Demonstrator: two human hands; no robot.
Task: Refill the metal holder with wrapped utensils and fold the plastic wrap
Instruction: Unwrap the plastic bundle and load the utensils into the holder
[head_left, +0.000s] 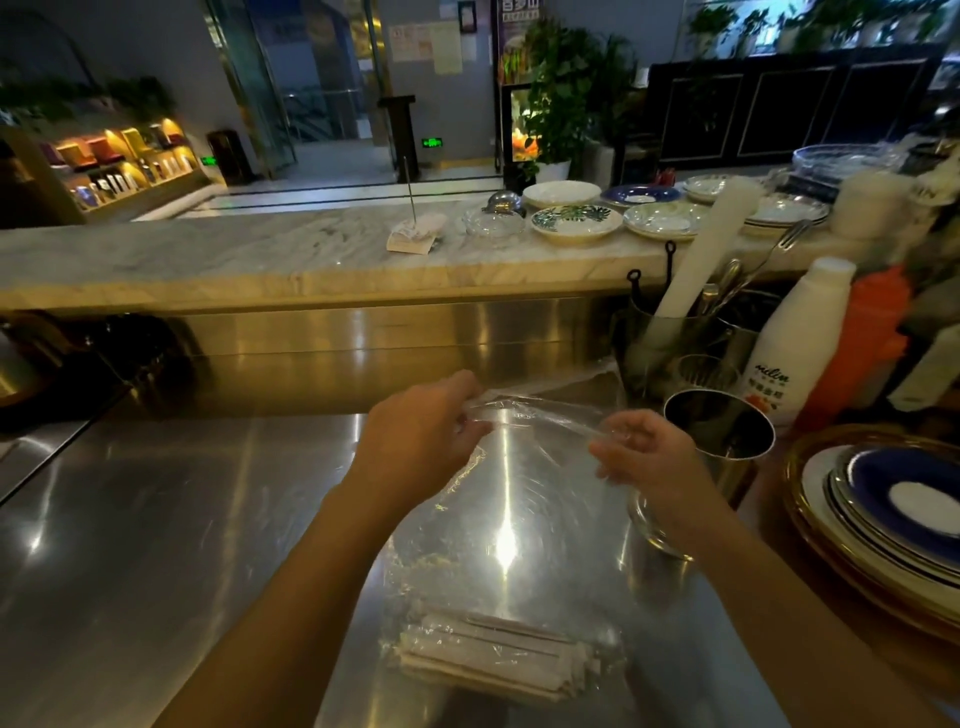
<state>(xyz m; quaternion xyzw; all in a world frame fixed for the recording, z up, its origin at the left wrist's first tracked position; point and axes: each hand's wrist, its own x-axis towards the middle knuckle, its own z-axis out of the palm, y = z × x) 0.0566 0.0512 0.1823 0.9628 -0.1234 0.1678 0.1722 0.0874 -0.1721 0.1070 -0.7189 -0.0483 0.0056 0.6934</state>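
A clear plastic wrap (511, 525) hangs over the steel counter, lifted by its top edge. My left hand (423, 434) pinches that edge on the left and my right hand (647, 454) pinches it on the right. At the bottom of the wrap lies a bundle of paper-wrapped utensils (496, 657), resting on the counter near me. A shiny metal holder (719, 434) stands upright just right of my right hand; its dark inside is hard to read.
A stack of blue-rimmed plates (893, 525) sits at the right edge. Behind the holder stand a metal utensil crock (670, 338) with a white roll, a white bottle (797, 343) and an orange bottle (857, 353). Several plates line the marble ledge (260, 249).
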